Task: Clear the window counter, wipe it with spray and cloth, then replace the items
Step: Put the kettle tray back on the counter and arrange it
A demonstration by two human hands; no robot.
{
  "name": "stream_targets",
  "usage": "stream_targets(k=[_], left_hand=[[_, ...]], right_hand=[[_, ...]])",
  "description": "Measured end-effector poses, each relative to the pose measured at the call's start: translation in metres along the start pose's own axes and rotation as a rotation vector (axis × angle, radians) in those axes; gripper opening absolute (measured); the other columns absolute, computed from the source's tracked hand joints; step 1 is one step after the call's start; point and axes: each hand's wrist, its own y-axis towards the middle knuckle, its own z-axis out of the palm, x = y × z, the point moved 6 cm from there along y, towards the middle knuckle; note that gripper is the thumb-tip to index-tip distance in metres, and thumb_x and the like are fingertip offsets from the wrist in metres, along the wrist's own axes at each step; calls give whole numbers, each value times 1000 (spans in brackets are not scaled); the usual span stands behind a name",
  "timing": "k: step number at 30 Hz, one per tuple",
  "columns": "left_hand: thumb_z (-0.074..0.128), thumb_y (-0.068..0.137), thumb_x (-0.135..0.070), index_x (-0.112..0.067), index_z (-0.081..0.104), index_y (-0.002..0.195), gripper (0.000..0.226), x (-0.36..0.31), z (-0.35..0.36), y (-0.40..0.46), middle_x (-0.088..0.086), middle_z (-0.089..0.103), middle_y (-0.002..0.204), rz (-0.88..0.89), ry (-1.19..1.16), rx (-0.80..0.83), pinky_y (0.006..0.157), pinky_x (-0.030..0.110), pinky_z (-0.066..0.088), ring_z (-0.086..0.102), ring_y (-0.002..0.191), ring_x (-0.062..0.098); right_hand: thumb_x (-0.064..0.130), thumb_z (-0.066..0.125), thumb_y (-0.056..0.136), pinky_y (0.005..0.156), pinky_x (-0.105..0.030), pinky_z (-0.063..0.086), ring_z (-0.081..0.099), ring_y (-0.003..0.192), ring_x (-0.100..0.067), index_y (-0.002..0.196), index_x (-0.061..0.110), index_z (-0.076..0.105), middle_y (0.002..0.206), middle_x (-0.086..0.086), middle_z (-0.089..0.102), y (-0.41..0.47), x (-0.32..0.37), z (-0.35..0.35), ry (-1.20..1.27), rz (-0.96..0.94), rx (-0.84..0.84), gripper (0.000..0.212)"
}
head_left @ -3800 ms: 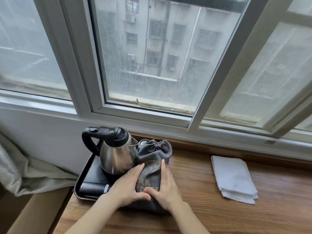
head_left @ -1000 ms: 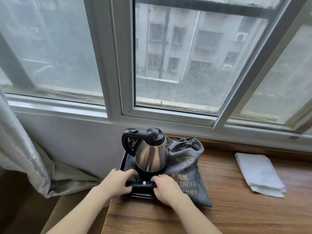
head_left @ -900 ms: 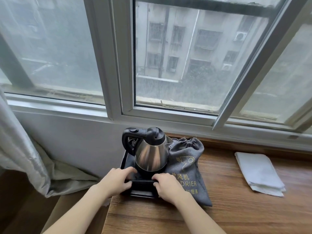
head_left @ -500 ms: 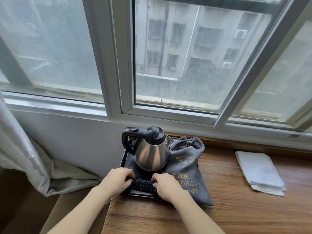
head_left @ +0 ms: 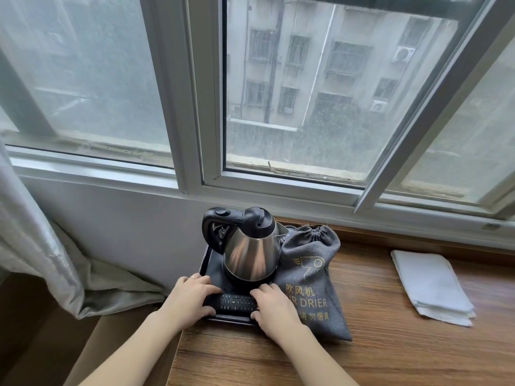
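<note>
Left hand (head_left: 192,299) and right hand (head_left: 274,307) grip opposite ends of remote (head_left: 237,302), fingers curled over it. Kettle (head_left: 250,254) just beyond hands on tray (head_left: 207,260); grey bag (head_left: 309,277) touching right hand; folded cloth (head_left: 429,285) well right on surface (head_left: 376,352).

Both hands, left hand (head_left: 192,300) and right hand (head_left: 274,307), hold a remote (head_left: 237,301) at the front of a black tray (head_left: 207,260) carrying a kettle (head_left: 248,252); a grey bag (head_left: 312,285) and white cloth (head_left: 430,286) lie on the tabletop (head_left: 376,352).

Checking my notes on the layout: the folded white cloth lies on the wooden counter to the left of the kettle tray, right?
Not quite. In the head view the folded white cloth lies on the wooden counter to the right of the kettle tray, beyond the grey hair-drier bag.
</note>
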Motion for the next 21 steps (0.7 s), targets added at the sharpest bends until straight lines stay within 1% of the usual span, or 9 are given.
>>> stream_targets(k=[7, 11, 17, 19, 21], left_hand=[[64, 79, -53, -43, 58, 129, 51, 3, 3, -1, -17, 57, 117, -11, -53, 7, 92, 31, 37, 48, 115, 10], [64, 79, -54, -44, 58, 129, 50, 3, 4, -2, -18, 57, 117, -16, -74, 2, 92, 30, 37, 47, 115, 10], [63, 82, -52, -43, 55, 132, 52, -1, -1, -4, -18, 55, 122, -35, -57, 29, 94, 31, 37, 45, 119, 10], [62, 82, -53, -43, 53, 133, 53, -4, -4, -5, -18, 54, 124, -37, -64, 22, 95, 30, 36, 44, 121, 10], [61, 81, -55, -42, 53, 134, 55, -9, -11, -7, -19, 52, 127, -34, -91, -18, 98, 30, 35, 43, 123, 9]], right_hand=[[24, 66, 91, 105, -38, 40, 46, 124, -27, 135, 13, 53, 129, -8, 57, 1, -3, 0, 12, 18, 16, 47], [25, 69, 90, 104, -36, 39, 48, 122, -27, 135, 14, 54, 128, -7, 58, 2, -4, 1, 24, 28, 19, 49], [24, 71, 89, 104, -36, 40, 48, 123, -27, 135, 12, 53, 128, -9, 59, 3, -3, -2, 69, 59, 24, 51], [27, 70, 89, 103, -37, 41, 49, 123, -28, 133, 12, 53, 128, -9, 59, 2, -2, -5, 102, 78, 15, 50], [33, 68, 90, 103, -38, 41, 51, 123, -29, 132, 14, 53, 127, -8, 58, 0, -1, -13, 145, 92, -18, 48]])
